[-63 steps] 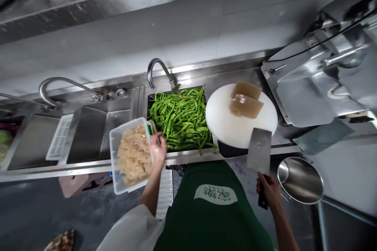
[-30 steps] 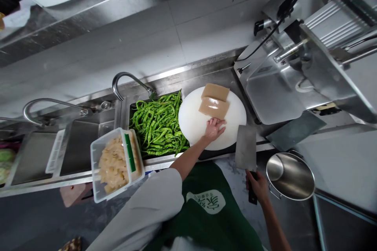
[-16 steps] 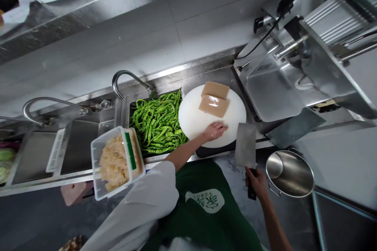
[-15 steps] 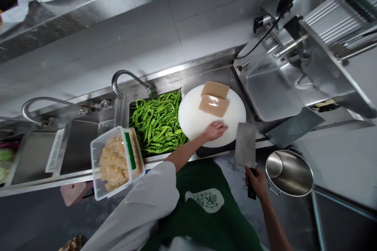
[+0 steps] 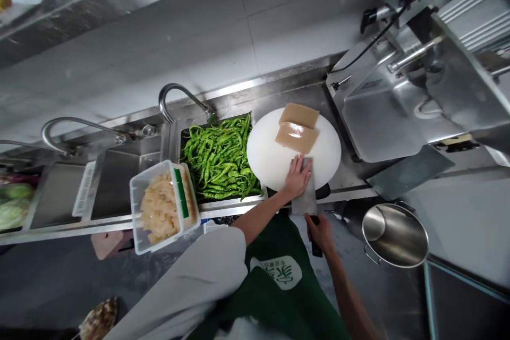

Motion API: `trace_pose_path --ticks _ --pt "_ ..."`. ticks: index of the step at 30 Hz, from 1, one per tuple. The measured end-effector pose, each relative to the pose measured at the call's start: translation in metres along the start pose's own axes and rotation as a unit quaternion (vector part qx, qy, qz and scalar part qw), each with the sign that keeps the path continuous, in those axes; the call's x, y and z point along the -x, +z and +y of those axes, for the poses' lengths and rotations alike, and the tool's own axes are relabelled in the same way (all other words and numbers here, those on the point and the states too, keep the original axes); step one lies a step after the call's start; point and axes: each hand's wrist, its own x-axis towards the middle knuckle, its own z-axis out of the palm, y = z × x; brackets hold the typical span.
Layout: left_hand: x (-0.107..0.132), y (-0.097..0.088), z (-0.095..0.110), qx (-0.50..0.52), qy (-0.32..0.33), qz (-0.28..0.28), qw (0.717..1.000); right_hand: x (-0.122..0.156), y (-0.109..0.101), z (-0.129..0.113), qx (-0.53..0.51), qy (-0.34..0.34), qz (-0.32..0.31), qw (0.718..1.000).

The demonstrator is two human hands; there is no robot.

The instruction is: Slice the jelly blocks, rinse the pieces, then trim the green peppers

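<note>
My right hand (image 5: 321, 231) is closed around the dark handle of a cleaver (image 5: 306, 199). The wide metal blade reaches over the front edge of a round white cutting board (image 5: 263, 151). My left hand (image 5: 297, 177) lies at the near part of the board with its fingers stretched out, against the blade's left side. Whether anything lies beneath those fingers cannot be made out. Just beyond the fingertips, a glossy tan slab (image 5: 297, 137) rests on the board, and a second tan slab (image 5: 299, 115) lies behind it, touching it.
Left of the board, green peppers (image 5: 221, 159) fill a dark tray. A clear plastic tub (image 5: 137, 231) of pale cut pieces (image 5: 159, 207) stands before the sinks (image 5: 119, 186). A metal slicing machine (image 5: 382, 122) is at right, with a steel pot (image 5: 398, 236) below.
My right hand has brought the cleaver leftward, from beside the board to its front edge. The blade now meets my left hand, whose fingers have turned to point away from me.
</note>
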Motion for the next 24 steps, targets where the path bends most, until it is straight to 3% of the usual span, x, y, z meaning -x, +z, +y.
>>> trace_pose_path --ticks 4,6,8,11,14,17,20,22,24 --pt "0.008 -0.021 -0.007 0.032 -0.009 0.065 0.997 0.007 0.012 -0.014 0.104 -0.015 0.006 0.994" --pt "0.019 -0.048 -0.019 0.034 -0.010 0.118 0.992 0.007 0.022 -0.022 0.173 -0.037 -0.016 0.984" --pt "0.039 -0.091 -0.038 0.019 -0.024 0.178 0.984 0.006 0.043 -0.037 0.225 -0.094 -0.058 0.968" --pt "0.093 -0.176 -0.074 -0.022 -0.065 0.289 0.955 0.013 0.101 -0.076 0.255 -0.210 -0.165 0.929" --pt "0.174 -0.261 -0.121 -0.068 -0.112 0.403 0.906 0.036 0.183 -0.123 0.278 -0.307 -0.276 0.867" --pt "0.260 -0.321 -0.178 -0.060 -0.218 0.486 0.844 0.063 0.260 -0.158 0.336 -0.348 -0.335 0.808" --pt "0.331 -0.350 -0.234 -0.010 -0.360 0.473 0.804 0.077 0.298 -0.167 0.377 -0.372 -0.318 0.786" --pt "0.363 -0.356 -0.262 0.011 -0.430 0.401 0.809 0.076 0.292 -0.158 0.387 -0.375 -0.275 0.796" --pt "0.381 -0.354 -0.279 0.006 -0.452 0.349 0.821 0.069 0.262 -0.141 0.380 -0.380 -0.200 0.820"
